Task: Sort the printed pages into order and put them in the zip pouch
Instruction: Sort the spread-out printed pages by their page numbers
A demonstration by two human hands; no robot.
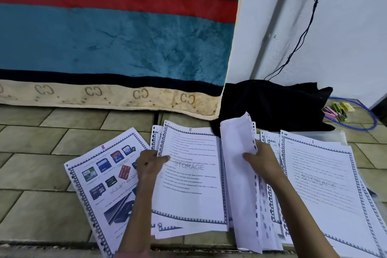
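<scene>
1. The pages lie spread on a tiled floor [41, 174], against a teal blanket [115, 37] with a red stripe and a beige hem marked "CC".
2. A white wall [345, 27] with a black cable [303, 33] stands right; a black cloth [272, 104] lies below it.
3. Page 5 [190, 184] and page 1 [320, 184] read "STORAGE"; page 8 [100, 178] shows memory cards.
4. The left hand [149, 163] pinches page 5's edge.
5. The right hand [263, 161] grips a lifted sheet [236, 142].
6. A clear pouch [335, 135] shows behind page 1.
</scene>
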